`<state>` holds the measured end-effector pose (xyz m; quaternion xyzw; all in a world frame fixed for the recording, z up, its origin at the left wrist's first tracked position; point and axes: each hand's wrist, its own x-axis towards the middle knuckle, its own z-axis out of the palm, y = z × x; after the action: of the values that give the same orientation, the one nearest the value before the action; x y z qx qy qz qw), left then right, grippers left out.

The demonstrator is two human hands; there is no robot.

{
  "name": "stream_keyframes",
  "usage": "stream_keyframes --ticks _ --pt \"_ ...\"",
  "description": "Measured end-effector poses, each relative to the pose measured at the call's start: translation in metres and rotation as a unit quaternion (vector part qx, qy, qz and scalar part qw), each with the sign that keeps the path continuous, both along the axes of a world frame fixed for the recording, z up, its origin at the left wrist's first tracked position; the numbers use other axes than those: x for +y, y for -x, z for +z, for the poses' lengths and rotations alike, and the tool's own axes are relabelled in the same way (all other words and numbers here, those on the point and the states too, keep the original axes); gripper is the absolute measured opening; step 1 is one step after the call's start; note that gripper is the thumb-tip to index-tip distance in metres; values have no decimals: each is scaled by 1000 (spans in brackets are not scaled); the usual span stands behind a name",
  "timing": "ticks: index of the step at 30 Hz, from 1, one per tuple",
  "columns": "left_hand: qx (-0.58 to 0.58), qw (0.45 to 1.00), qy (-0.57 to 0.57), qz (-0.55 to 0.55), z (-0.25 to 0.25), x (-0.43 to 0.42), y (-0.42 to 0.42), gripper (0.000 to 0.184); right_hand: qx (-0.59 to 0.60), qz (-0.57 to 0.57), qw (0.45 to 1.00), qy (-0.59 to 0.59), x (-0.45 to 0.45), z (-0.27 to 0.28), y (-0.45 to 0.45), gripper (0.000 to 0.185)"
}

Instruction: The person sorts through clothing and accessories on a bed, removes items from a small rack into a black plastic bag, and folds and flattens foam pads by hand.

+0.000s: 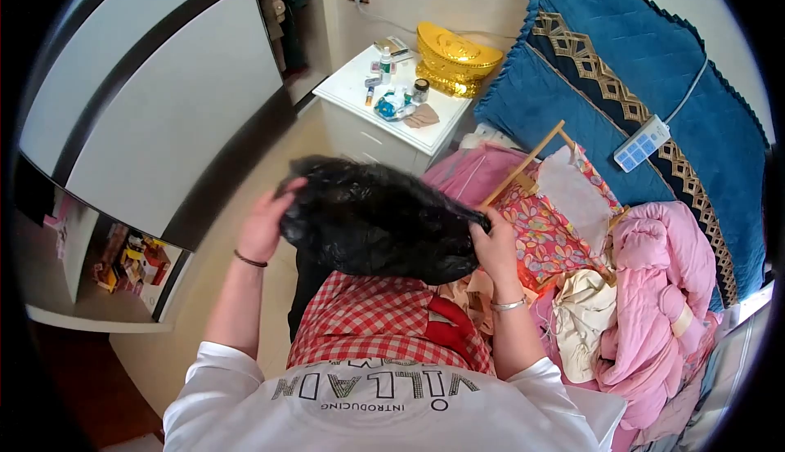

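Observation:
A black plastic bag [372,219] is stretched out between my two hands, in front of a red checked apron [360,313]. My left hand [271,221], with a dark band on the wrist, grips the bag's end at the left of the view. At the bag's other end my right hand [495,248], with a silver bangle, is closed on its edge. Both hands' fingertips are partly hidden by the bag.
A white nightstand [335,88] holds a golden ingot-shaped box [458,55] and small bottles. Pink bedding [654,288], floral cloth [540,223] and a wooden frame [523,164] lie on the bed at right. A power strip [642,143] rests against the blue headboard [572,84].

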<state>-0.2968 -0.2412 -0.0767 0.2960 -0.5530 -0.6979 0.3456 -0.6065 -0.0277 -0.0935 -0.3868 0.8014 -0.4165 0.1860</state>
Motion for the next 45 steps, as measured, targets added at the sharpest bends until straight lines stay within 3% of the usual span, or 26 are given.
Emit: stream_keyframes --ticks 1,3,5,7,8,9,11,12,14,17,19,23,25,32,35,37,38,39,41,43,44,45 --pt "-60 998 17 -12 3 9 9 31 -1 1 1000 -1 -3 22 -13 36" --pt "-87 995 55 -9 15 27 29 31 16 15 992 122 -14 57 -42 33" --pt "-70 996 61 -4 17 27 32 32 29 27 983 182 -20 51 -43 33" --pt "12 997 -70 3 10 16 26 31 47 12 974 223 -28 36 -36 33" --pt "15 997 -71 27 -3 8 21 27 191 41 967 164 -32 -3 -21 35" --pt "18 997 -68 25 -17 3 13 27 195 39 966 166 -23 -24 -17 35" --pt "-83 992 -41 80 -36 -6 4 24 218 80 972 -26 -15 -44 -9 38" --pt "-60 992 -38 100 -29 0 2 24 222 80 971 -23 -20 -31 -7 38" --pt "-60 992 -48 96 -26 1 -1 24 -39 33 995 87 -14 -2 -21 38" --pt "-101 989 -47 96 -39 -4 -3 26 5 87 996 6 -20 -30 -15 38" --pt "-191 978 21 81 -41 -6 1 30 -2 106 994 18 -29 -30 -22 39" --pt "-152 977 79 131 -58 -35 8 38 -127 70 983 113 -60 -41 -20 46" --pt "-141 976 76 146 -53 -44 17 39 -119 76 977 159 -80 -45 -11 52" --pt "-170 973 80 137 -69 -51 23 45 -83 108 985 106 -104 -36 -4 58" --pt "-180 971 73 139 -76 -46 8 49 -139 133 969 155 -93 -45 -7 54" --pt "-228 958 29 172 -80 -38 -8 56 -258 80 953 134 -82 -45 -10 50" --pt "-251 927 164 226 -104 -40 -19 67 -333 57 933 124 -78 -56 -10 42" --pt "-366 820 351 267 -71 -20 -8 74 -335 54 932 125 -75 -59 -13 42" --pt "-444 740 479 164 -52 2 14 77 -489 41 864 112 -70 -61 -23 38" --pt "-439 727 528 -9 -29 19 41 76 -499 68 856 117 -70 -65 -28 34" --pt "-396 741 538 -66 -29 20 52 60 -524 67 841 118 -71 -60 -29 35" --pt "-393 741 541 -65 -39 17 55 60 -549 65 824 121 -72 -53 -29 35"
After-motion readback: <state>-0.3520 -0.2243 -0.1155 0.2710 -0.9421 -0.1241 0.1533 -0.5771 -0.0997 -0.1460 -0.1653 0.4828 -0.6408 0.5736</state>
